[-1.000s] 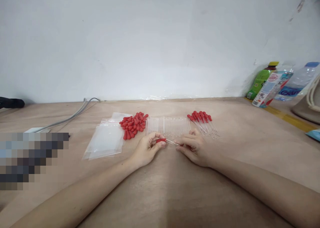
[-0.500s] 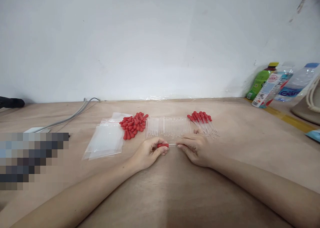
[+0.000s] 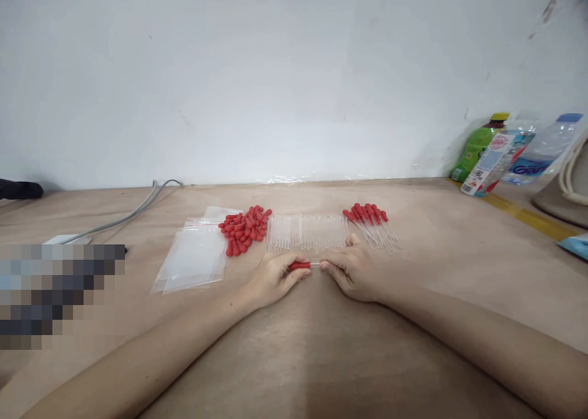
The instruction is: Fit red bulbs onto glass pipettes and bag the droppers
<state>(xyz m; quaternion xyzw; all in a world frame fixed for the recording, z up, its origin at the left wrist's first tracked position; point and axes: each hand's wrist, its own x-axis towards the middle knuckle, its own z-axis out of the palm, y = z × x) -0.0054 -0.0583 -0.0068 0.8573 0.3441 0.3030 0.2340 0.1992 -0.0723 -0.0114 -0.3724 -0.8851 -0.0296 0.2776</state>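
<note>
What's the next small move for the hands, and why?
Probably lay the piece on the capped droppers at right. The left hand pinches the red bulb, the right hand the glass tube, and only a short clear stretch shows between them, so the bulb looks seated.

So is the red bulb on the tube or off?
On, it seems: the red bulb in the left hand meets the tube pinched by the right hand. How deep, cannot tell.

One held dropper [image 3: 304,264], three bottles [image 3: 493,155], one cable [image 3: 133,214], one stack of bags [image 3: 193,256] — red bulbs [image 3: 243,229] beyond counting
</note>
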